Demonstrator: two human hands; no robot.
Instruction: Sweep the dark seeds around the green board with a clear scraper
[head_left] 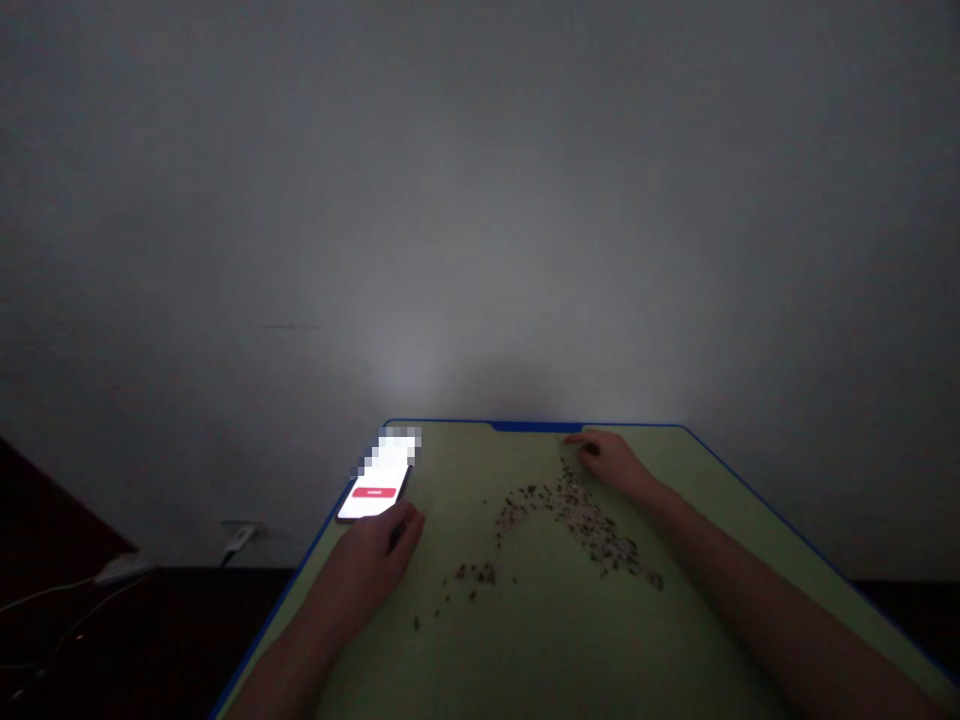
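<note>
My right hand [606, 462] is at the far edge of the pale green table. Its index finger stretches out to the left and rests on or just above the surface, with the other fingers curled. Just below the fingertip, a trail of small brown and pale bits [570, 505], too small to name, curves across the table. My left hand [379, 545] lies loosely curled on the left side of the table. I see nothing in it. It is at the near end of a phone [379, 480] with a bright screen and a red button.
The light green tabletop [465, 660] has a blue rim. A smaller scatter of bits [476, 573] lies left of the main trail. A grey wall [480, 200] stands behind the table. Cables and a white plug [240, 537] are at lower left, in a dim room.
</note>
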